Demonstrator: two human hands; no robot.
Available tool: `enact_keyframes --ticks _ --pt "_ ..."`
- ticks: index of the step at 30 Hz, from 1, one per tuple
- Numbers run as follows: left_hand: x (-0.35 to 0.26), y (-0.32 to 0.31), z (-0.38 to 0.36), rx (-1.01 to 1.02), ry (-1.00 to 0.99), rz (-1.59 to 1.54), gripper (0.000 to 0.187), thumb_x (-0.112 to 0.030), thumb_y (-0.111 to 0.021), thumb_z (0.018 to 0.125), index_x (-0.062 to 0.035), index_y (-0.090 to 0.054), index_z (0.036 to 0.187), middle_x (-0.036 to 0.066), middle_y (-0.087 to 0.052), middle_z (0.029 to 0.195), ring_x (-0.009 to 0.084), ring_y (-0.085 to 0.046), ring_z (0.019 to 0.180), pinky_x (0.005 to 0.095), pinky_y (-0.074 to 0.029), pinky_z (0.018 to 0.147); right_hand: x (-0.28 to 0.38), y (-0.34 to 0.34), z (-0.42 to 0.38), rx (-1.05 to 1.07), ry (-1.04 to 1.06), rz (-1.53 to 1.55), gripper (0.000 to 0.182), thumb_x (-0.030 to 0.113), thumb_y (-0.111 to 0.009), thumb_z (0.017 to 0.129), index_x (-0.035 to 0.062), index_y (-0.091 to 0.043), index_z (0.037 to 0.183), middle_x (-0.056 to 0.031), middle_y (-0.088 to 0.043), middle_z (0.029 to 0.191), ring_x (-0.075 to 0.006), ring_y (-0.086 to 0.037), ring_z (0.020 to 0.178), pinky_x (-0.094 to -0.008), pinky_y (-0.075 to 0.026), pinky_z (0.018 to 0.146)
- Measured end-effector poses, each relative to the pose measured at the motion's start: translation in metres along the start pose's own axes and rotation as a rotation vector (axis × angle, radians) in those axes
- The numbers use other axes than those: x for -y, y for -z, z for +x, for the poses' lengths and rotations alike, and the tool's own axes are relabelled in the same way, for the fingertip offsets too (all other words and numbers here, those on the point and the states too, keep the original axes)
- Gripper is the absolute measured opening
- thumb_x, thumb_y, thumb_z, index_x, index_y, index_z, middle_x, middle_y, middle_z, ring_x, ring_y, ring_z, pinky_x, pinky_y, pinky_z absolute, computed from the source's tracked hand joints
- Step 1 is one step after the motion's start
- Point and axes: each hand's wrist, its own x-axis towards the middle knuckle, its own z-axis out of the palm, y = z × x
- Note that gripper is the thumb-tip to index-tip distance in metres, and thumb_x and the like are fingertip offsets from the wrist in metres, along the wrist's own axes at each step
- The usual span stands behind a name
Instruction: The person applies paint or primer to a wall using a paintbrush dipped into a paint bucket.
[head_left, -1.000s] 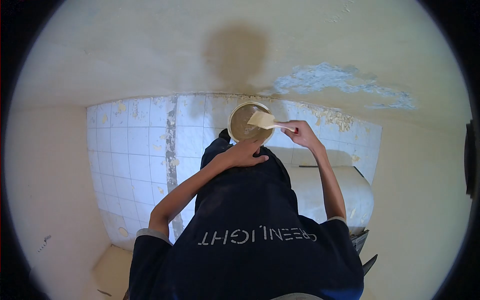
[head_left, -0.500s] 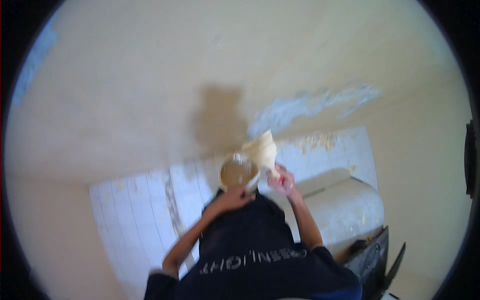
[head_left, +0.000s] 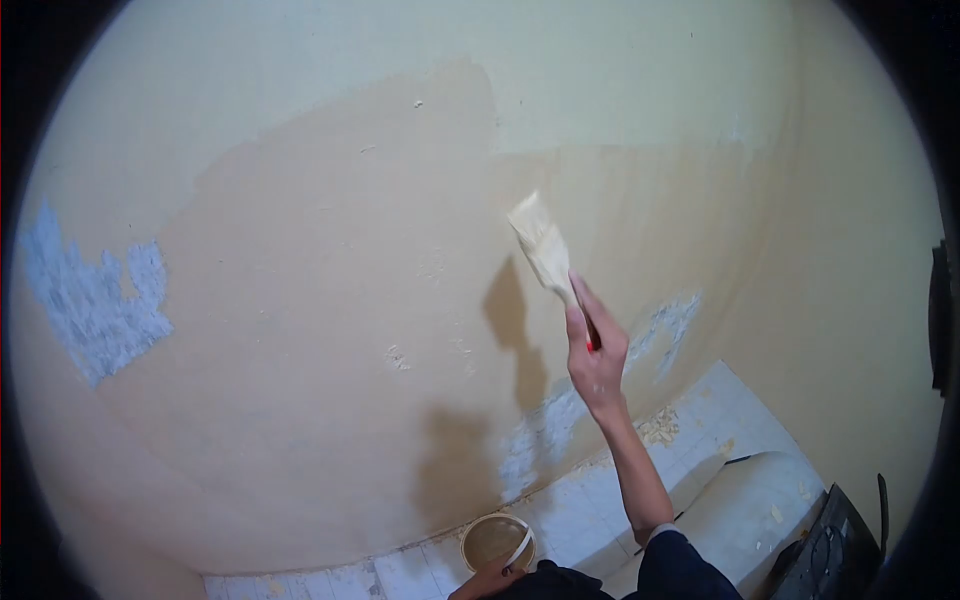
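My right hand (head_left: 597, 360) is wrapped round the handle of a wide, pale-bristled paintbrush (head_left: 540, 245), raised in front of the wall (head_left: 330, 260) with its bristles pointing up and left. A red patch shows on the handle by my palm. Low in the view, my left hand (head_left: 488, 579) grips the near side of a small bucket (head_left: 466, 552), which has a white handle and murky liquid inside. The lower wall is darker tan with a curved upper border; above that it is paler.
Bare bluish patches break the wall paint at the left (head_left: 100, 310) and lower right (head_left: 665, 330). Paint flakes (head_left: 660, 428) litter the white tiled floor (head_left: 720, 410). At the lower right lie a pale rounded object (head_left: 745, 515) and a dark flat item (head_left: 825, 545).
My right hand has lifted the brush from beside the bucket up to the wall. My view has tilted upward, so the bucket and left hand now sit at the bottom edge.
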Motion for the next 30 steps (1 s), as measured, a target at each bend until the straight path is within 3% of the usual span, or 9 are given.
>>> enact_keyframes --ticks 1,3,9,16,18,25,27,30 --pt "0.001 0.002 0.001 -0.001 -0.007 0.002 0.069 -0.047 -0.058 0.09 -0.0007 -0.038 0.138 0.018 -0.059 0.108 0.0242 -0.057 0.095 0.0344 -0.045 0.086 0.002 -0.005 0.014 -0.002 0.007 -0.001 0.034 0.013 -0.055 0.095 0.0027 -0.056 0.128 0.0026 -0.045 0.066 -0.0064 -0.035 0.056 -0.0238 -0.03 0.049" --pt "0.002 0.004 -0.001 -0.01 -0.049 -0.003 0.07 -0.048 -0.057 0.09 -0.0001 -0.038 0.138 0.022 -0.057 0.119 0.0269 -0.056 0.106 0.035 -0.043 0.092 0.005 -0.014 0.032 0.033 0.056 -0.158 0.039 0.003 -0.057 0.09 0.0068 -0.056 0.128 -0.0076 -0.048 0.067 -0.014 -0.04 0.056 -0.0285 -0.036 0.05" --pt "-0.038 0.02 -0.015 0.057 0.182 -0.035 0.07 -0.047 -0.057 0.09 -0.0005 -0.038 0.138 0.024 -0.056 0.121 0.0282 -0.055 0.11 0.0353 -0.042 0.094 -0.016 -0.025 0.002 0.067 -0.005 -0.219 0.041 0.002 -0.057 0.088 0.0087 -0.056 0.129 -0.0067 -0.043 0.063 -0.015 -0.042 0.054 -0.031 -0.038 0.049" --pt "0.0 0.002 -0.008 -0.124 0.014 0.012 0.069 -0.047 -0.057 0.089 0.0008 -0.04 0.136 0.025 -0.057 0.116 0.0289 -0.056 0.107 0.0358 -0.043 0.092 -0.025 -0.036 0.027 0.039 0.041 -0.28 0.044 0.001 -0.058 0.086 0.0106 -0.056 0.129 -0.008 -0.043 0.064 -0.0168 -0.042 0.052 -0.0321 -0.04 0.05" --pt "-0.012 0.011 -0.005 -0.003 0.102 0.049 0.072 -0.047 -0.057 0.09 0.0007 -0.036 0.139 0.024 -0.058 0.114 0.0286 -0.057 0.104 0.0352 -0.043 0.091 -0.021 -0.04 0.045 0.019 0.069 -0.273 0.044 0.001 -0.058 0.086 0.0102 -0.056 0.129 -0.0093 -0.044 0.064 -0.0191 -0.044 0.053 -0.0338 -0.041 0.051" --pt "-0.024 0.009 -0.011 0.029 0.124 0.042 0.073 -0.049 -0.058 0.089 0.0012 -0.037 0.138 0.02 -0.059 0.106 0.0257 -0.057 0.095 0.033 -0.044 0.088 -0.031 -0.04 0.026 0.106 0.003 -0.28 0.042 0.002 -0.058 0.086 0.0094 -0.057 0.127 -0.0121 -0.047 0.066 -0.024 -0.047 0.053 -0.0381 -0.043 0.054" --pt "-0.014 -0.001 -0.009 -0.128 -0.056 -0.037 0.056 -0.044 -0.062 0.088 -0.0015 -0.049 0.122 0.009 -0.057 0.079 0.0168 -0.052 0.069 0.0304 -0.044 0.065 -0.033 -0.029 0.009 0.165 -0.021 -0.27 0.042 0.003 -0.057 0.086 0.0095 -0.056 0.128 -0.0125 -0.048 0.065 -0.0249 -0.048 0.054 -0.0386 -0.043 0.055" --pt "-0.014 -0.004 -0.005 -0.125 -0.074 -0.021 0.057 -0.044 -0.062 0.088 -0.0012 -0.049 0.123 0.009 -0.056 0.078 0.0164 -0.051 0.068 0.0302 -0.043 0.064 -0.025 -0.016 0.015 0.161 -0.049 -0.302 0.042 0.004 -0.057 0.087 0.0094 -0.056 0.128 -0.0129 -0.048 0.066 -0.0258 -0.05 0.056 -0.0388 -0.043 0.055"
